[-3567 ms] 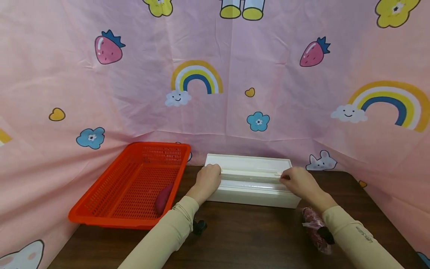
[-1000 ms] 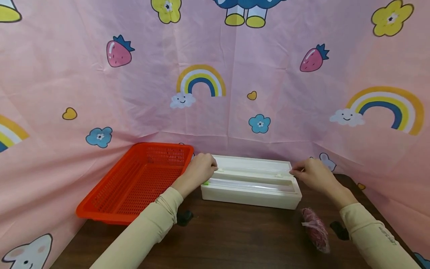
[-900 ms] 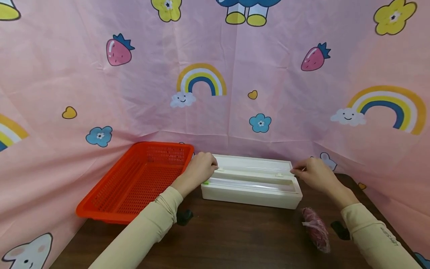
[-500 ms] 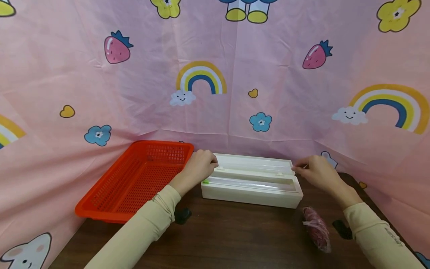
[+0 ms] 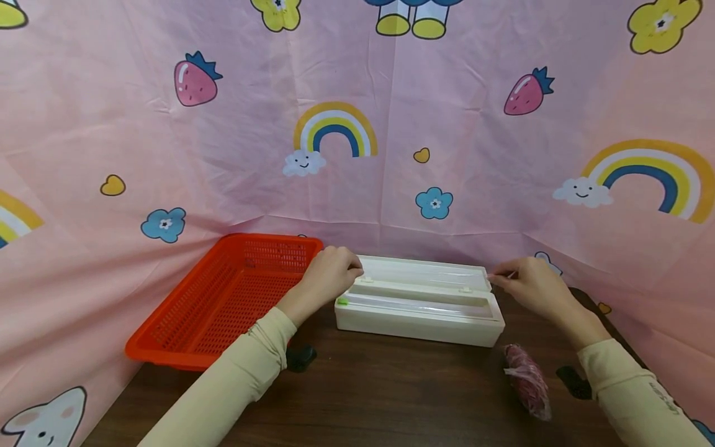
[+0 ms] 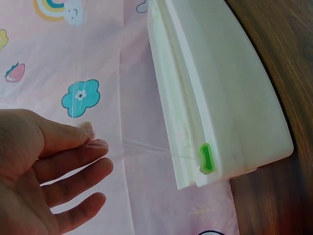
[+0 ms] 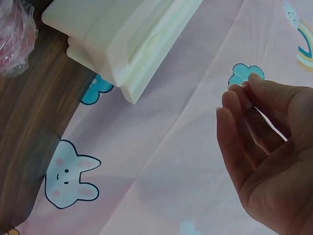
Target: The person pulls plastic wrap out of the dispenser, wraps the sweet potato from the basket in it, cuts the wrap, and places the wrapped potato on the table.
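My left hand point(image 5: 328, 276) is raised over the left end of a white cling film dispenser point(image 5: 419, 328). In the left wrist view, its thumb and forefinger pinch clear cling film point(image 6: 146, 147), which stretches back to the dispenser near a green slide cutter point(image 6: 207, 159). At the dispenser's right end, my right hand point(image 5: 533, 288) pinches the film between thumb and fingertips, as the right wrist view shows. The dispenser's lid point(image 5: 424, 271) is tipped back, and a film roll point(image 5: 416, 305) shows inside. The film's clear edges are hard to make out.
An orange-red plastic basket point(image 5: 223, 304) stands at left, partly behind my left forearm. A reddish item wrapped in film point(image 5: 526, 382) lies at front right on the dark wooden table point(image 5: 402, 397). A patterned pink cloth point(image 5: 234, 149) hangs behind the table.
Since the oldest frame, my left hand has shifted left and up, and my right hand right and up, away from the dispenser's middle. The purple-red item in the basket is now hidden behind my left arm.
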`<state>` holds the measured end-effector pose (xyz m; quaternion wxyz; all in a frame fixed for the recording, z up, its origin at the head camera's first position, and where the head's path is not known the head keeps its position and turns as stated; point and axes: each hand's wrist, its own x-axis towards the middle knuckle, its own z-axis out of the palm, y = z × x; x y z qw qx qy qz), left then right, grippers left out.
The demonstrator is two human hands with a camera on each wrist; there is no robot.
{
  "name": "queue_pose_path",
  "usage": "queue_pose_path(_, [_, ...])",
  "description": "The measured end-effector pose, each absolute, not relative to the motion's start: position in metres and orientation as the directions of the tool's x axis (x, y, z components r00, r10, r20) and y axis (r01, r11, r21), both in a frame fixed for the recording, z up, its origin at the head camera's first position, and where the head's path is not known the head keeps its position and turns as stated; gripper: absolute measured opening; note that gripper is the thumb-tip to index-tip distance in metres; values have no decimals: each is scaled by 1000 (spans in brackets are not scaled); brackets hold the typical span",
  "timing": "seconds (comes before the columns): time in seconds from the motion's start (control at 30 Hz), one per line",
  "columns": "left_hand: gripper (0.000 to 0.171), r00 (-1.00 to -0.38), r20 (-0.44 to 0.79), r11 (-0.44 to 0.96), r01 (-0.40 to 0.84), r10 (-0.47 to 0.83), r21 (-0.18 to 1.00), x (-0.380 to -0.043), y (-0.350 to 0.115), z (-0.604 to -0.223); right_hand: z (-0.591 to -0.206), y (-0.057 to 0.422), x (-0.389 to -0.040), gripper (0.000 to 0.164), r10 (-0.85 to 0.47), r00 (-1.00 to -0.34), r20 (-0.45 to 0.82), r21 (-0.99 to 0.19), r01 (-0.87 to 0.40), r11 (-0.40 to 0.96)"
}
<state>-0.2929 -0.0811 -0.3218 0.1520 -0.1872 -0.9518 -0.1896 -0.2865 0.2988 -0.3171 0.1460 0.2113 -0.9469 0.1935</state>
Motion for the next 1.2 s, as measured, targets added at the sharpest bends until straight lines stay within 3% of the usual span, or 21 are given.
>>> queue_pose_path(0.67, [11, -863, 394, 819, 457, 315, 346, -288, -85, -312, -308, 303, -277, 20, -310, -870, 383, -324, -440, 837])
queue_pose_path(1.2, [13, -859, 417, 818, 454, 297, 353, -289, -86, -302, -303, 303, -279, 16, -282, -821, 497, -282, -460, 842])
